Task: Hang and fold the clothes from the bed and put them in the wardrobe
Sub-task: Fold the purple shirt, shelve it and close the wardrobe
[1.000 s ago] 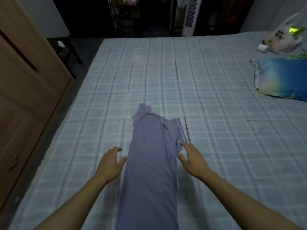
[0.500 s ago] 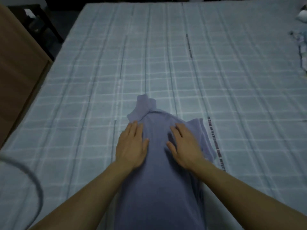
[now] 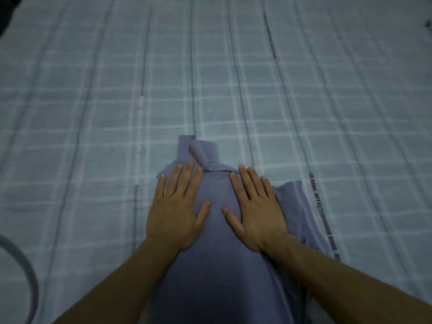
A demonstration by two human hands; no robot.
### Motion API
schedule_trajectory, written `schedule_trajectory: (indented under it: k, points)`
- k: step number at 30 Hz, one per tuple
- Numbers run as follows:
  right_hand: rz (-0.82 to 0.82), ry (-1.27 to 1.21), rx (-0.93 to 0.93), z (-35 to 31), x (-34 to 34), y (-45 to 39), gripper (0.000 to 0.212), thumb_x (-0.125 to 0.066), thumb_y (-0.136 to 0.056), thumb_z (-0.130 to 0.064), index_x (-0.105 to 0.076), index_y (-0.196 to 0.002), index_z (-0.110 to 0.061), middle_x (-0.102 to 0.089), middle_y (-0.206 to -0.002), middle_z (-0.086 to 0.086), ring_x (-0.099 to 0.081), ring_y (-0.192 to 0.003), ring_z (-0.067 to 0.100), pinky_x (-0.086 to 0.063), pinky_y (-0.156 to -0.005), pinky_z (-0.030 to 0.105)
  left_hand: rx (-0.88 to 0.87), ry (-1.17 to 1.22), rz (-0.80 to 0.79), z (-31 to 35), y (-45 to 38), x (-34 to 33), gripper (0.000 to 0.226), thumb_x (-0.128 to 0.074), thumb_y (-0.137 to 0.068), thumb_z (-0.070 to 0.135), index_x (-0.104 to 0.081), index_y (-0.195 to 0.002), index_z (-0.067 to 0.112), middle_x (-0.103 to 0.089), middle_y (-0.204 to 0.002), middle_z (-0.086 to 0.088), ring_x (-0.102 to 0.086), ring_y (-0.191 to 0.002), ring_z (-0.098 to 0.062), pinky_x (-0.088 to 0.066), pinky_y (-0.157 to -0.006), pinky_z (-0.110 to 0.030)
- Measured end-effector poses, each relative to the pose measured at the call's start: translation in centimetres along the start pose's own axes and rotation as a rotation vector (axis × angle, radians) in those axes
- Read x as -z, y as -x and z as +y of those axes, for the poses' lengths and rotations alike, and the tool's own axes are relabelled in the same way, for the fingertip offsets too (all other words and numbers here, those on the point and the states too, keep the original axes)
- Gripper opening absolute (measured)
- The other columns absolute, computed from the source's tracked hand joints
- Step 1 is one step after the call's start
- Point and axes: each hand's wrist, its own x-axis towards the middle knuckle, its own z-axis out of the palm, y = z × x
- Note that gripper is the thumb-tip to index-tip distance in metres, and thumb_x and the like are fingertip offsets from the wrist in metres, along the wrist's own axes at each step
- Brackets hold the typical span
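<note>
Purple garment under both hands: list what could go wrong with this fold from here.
1. The purple garment has a twisted, rolled strip at its far end; pressing could crease it in.
2. A flap sticks out beside the right hand, so the fold may end up uneven.
3. The left hand half rests on the bedsheet; sliding may drag the cloth askew.

Your left hand [image 3: 174,210] is bare: no ring, no glove, nails short and plain; your right hand [image 3: 256,211] matches it, equally unadorned; both forearms, entering from 7 and 5 o'clock, are uncovered as far as the frame's edge; no sleeve, watch or band shows on either wrist.
</note>
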Motion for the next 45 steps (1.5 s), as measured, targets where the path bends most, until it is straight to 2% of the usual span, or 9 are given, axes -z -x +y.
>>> schedule_trajectory:
  k: [11,15,19,23,27,34,37,40,45]
  points:
    - [0.012,-0.033,0.026,0.0,0.2,0.1,0.080,-0.019,-0.094,-0.066,-0.007,-0.157,-0.019,-0.003,-0.164,0.005,0.001,-0.151,0.021,-0.001,-0.122,0.044,0.015,-0.032,0.011,-0.1,0.1,0.0,0.074,-0.020,-0.095,0.061,-0.012,-0.157,0.022,-0.013,-0.164,-0.002,-0.008,-0.152,-0.021,-0.003,-0.123,-0.045]
    - [-0.016,-0.198,0.034,-0.1,2.5,0.6,0.076,-0.023,-0.096,-0.061,-0.007,-0.157,-0.019,-0.005,-0.164,0.006,0.000,-0.151,0.021,0.003,-0.122,0.040,0.120,-0.049,-0.036,1.7,0.3,1.5,0.075,-0.012,-0.091,0.060,-0.008,-0.157,0.023,-0.009,-0.165,-0.003,-0.005,-0.152,-0.024,0.000,-0.121,-0.050]
    - [0.214,-0.402,-0.014,1.7,5.1,3.9,0.053,-0.034,-0.099,-0.037,-0.042,-0.144,-0.010,-0.036,-0.153,0.013,-0.030,-0.143,0.027,-0.022,-0.119,0.041,0.033,0.009,0.003,6.8,2.1,2.6,0.073,-0.016,-0.091,0.054,-0.028,-0.153,0.018,-0.022,-0.162,-0.009,-0.019,-0.149,-0.031,-0.016,-0.118,-0.054]
    - [0.354,-0.457,-0.176,6.8,4.6,8.7,0.033,-0.041,-0.088,-0.020,-0.065,-0.108,-0.010,-0.061,-0.118,0.011,-0.055,-0.110,0.029,-0.043,-0.097,0.036,-0.073,0.049,-0.040,11.4,2.9,1.5,0.071,-0.014,-0.092,0.051,-0.031,-0.152,0.018,-0.026,-0.160,-0.007,-0.022,-0.148,-0.030,-0.021,-0.118,-0.052]
    - [0.245,-0.462,-0.289,9.6,3.4,12.9,0.015,-0.060,-0.086,-0.023,-0.068,-0.096,-0.016,-0.061,-0.103,0.004,-0.056,-0.098,0.022,-0.034,-0.083,0.021,-0.035,-0.019,-0.047,11.9,3.4,-1.1,0.069,-0.010,-0.095,0.053,-0.022,-0.155,0.021,-0.020,-0.163,-0.005,-0.017,-0.150,-0.027,-0.014,-0.120,-0.051]
    - [0.211,-0.563,-0.331,8.6,4.0,13.7,0.047,-0.058,-0.074,-0.066,-0.070,-0.095,-0.025,-0.060,-0.102,-0.005,-0.052,-0.100,0.011,-0.039,-0.085,0.020,-0.014,-0.049,-0.027,11.9,3.5,-1.8,0.067,-0.013,-0.096,0.054,-0.016,-0.157,0.025,-0.014,-0.164,-0.002,-0.012,-0.151,-0.023,-0.013,-0.121,-0.049]
    - [0.178,-0.525,-0.364,7.8,4.4,13.2,0.035,-0.076,-0.071,-0.050,-0.070,-0.090,-0.021,-0.056,-0.103,-0.001,-0.048,-0.101,0.015,-0.044,-0.086,0.030,-0.007,-0.049,-0.019,12.0,3.6,-1.9,0.066,-0.014,-0.097,0.053,-0.016,-0.157,0.025,-0.015,-0.164,-0.002,-0.012,-0.151,-0.023,-0.013,-0.121,-0.048]
    - [0.164,-0.485,-0.397,7.5,4.4,12.6,0.008,-0.070,-0.078,-0.023,-0.066,-0.082,-0.018,-0.055,-0.103,0.003,-0.050,-0.100,0.021,-0.047,-0.087,0.037,-0.009,-0.039,-0.011,12.0,3.6,-1.8,0.065,-0.015,-0.097,0.053,-0.017,-0.157,0.025,-0.016,-0.164,-0.002,-0.013,-0.151,-0.023,-0.012,-0.121,-0.048]
    - [0.272,-0.598,-0.510,7.8,5.0,13.1,0.014,-0.058,-0.082,-0.015,-0.051,-0.069,-0.015,-0.056,-0.079,0.005,-0.054,-0.071,0.016,-0.036,-0.056,0.025,-0.012,-0.025,-0.002,12.1,3.8,-1.7,0.064,-0.017,-0.098,0.051,-0.019,-0.156,0.024,-0.017,-0.163,-0.002,-0.014,-0.150,-0.023,-0.013,-0.121,-0.048]
